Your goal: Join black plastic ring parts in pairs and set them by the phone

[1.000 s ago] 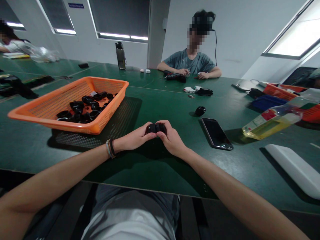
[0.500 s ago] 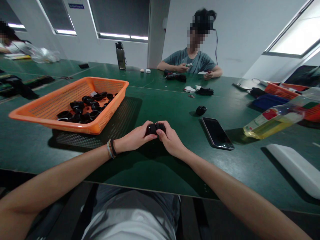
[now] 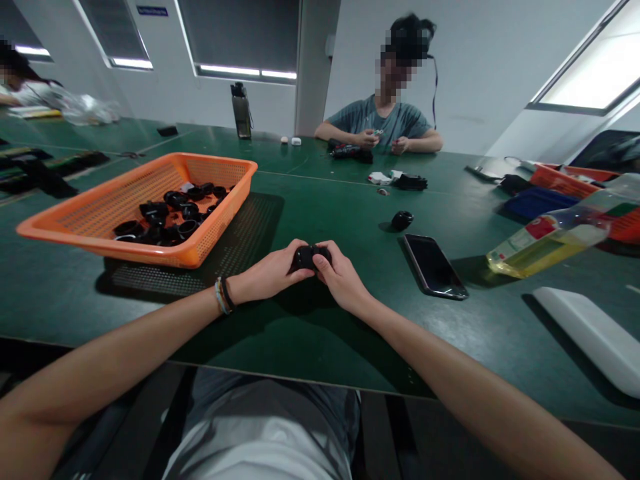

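Both hands meet over the green table (image 3: 320, 347), their fingers closed around a small glossy black plastic part (image 3: 305, 257). My left hand (image 3: 273, 272) grips its left side, and my right hand (image 3: 343, 277) pinches its right side with the thumb laid across the front. The fingers cover much of the part, so I cannot tell whether it is one piece or two joined. A similar black part (image 3: 402, 221) lies on the table beyond my right hand. To the left, an orange basket (image 3: 200, 252) holds several black, ring-like plastic parts (image 3: 175, 200).
Right of my hands lie a phone (image 3: 435, 267), a tilted bottle of yellow liquid (image 3: 545, 243) and a white block (image 3: 590, 337). Across the table sits a person (image 3: 383, 123) near a dark power tool (image 3: 350, 152). A dark bottle (image 3: 241, 113) stands at the back.
My hands keep nearly the same place and grip on the black part. Across the table, the other person's hands have come closer together.
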A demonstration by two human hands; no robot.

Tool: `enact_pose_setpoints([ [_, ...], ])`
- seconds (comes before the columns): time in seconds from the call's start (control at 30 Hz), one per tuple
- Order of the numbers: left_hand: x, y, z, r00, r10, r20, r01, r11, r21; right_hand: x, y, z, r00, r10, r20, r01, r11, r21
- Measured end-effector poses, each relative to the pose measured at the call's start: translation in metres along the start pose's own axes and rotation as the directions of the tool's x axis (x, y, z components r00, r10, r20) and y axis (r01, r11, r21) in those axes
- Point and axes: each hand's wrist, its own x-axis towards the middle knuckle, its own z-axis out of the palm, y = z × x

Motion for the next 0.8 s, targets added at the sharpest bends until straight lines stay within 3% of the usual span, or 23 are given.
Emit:
enact_pose_setpoints([
  [0.13, 0.0, 0.002, 0.002, 1.0, 0.023, 0.021, -0.022, 0.998, -0.055, 0.004, 0.002, -0.004, 0.996, -0.075, -0.039, 0.071, 0.994, -0.082],
  [0.23, 0.0, 0.003, 0.004, 0.999, 0.027, 0.02, -0.022, 0.979, -0.204, 0.004, 0.001, -0.006, 0.984, -0.137, -0.113, 0.114, 0.975, -0.193],
  [0.37, 0.001, 0.004, 0.007, 0.995, 0.014, 0.104, 0.038, 0.877, -0.48, 0.001, -0.003, -0.007, 0.95, -0.264, -0.169, 0.191, 0.916, -0.354],
  [0.47, 0.001, 0.005, 0.011, 0.979, 0.048, 0.198, 0.079, 0.804, -0.59, -0.002, -0.004, -0.009, 0.922, -0.346, -0.177, 0.24, 0.865, -0.44],
  [0.63, -0.001, 0.007, 0.017, 0.979, 0.085, 0.183, 0.056, 0.755, -0.654, -0.002, -0.005, -0.011, 0.905, -0.389, -0.173, 0.264, 0.83, -0.491],
  [0.8, -0.001, 0.006, 0.02, 0.985, 0.057, 0.162, 0.049, 0.811, -0.583, -0.002, -0.007, -0.01, 0.932, -0.322, -0.168, 0.215, 0.861, -0.461],
])
